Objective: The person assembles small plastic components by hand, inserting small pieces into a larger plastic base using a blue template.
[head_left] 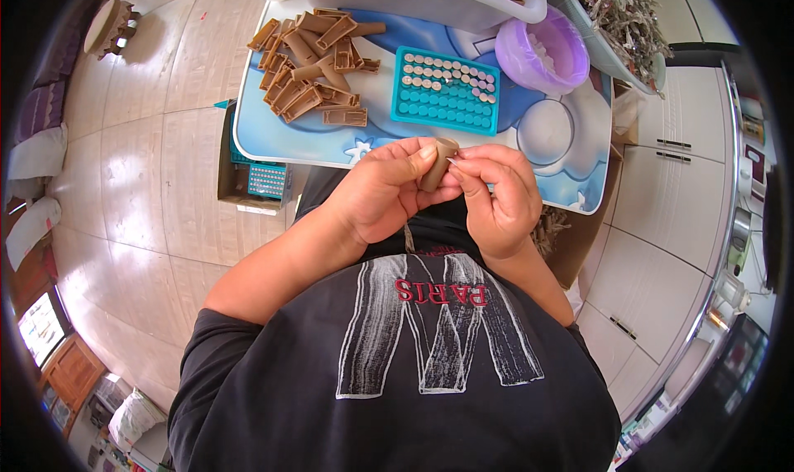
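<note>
Head view: just on the near side of the tray (442,108), the left hand (387,178) grasps a brown tube (437,168). The right hand (503,193) pinches at the tube's side; I cannot tell what it holds. Brown parts (306,50) lie left of the tray, a purple bowl (521,69) to its right.
</note>
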Available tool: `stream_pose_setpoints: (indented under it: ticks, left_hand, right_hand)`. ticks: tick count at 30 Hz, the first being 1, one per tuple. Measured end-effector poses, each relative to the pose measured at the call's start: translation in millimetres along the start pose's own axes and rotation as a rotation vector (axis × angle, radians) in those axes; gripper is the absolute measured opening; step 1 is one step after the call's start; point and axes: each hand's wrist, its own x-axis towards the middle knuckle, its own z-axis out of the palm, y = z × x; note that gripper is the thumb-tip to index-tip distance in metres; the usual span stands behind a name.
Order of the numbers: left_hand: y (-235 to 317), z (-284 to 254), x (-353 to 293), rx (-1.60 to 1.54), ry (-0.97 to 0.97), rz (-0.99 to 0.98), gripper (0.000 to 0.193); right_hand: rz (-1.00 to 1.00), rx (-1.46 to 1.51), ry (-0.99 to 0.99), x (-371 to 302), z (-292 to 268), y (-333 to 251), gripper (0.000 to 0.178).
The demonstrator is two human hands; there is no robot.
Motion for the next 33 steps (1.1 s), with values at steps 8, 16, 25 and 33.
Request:
stream_pose_setpoints:
  ticks: [8,16,25,33]
  left_hand:
    - [-4.8,-7.8,3.0,0.062,-0.012,0.013,0.029]
    - [-3.1,-0.5,2.2,-0.021,0.026,-0.012,0.030]
    - [-2.4,-2.2,2.7,0.019,0.002,0.087,0.029]
    - [-2.8,1.7,0.9,0.073,0.085,0.039,0.034]
  right_hand:
    - [0.030,-0.028,-0.006,1.7,0.8,0.1,0.015]
    - [0.051,0.038,0.014,-2.9,-1.1,2.2,0.012]
    - [0.074,0.081,-0.010,-1.7,-0.5,-1.0,0.012]
    - [0.003,0.006,-0.003,-0.9,1.5,1.2,0.013]
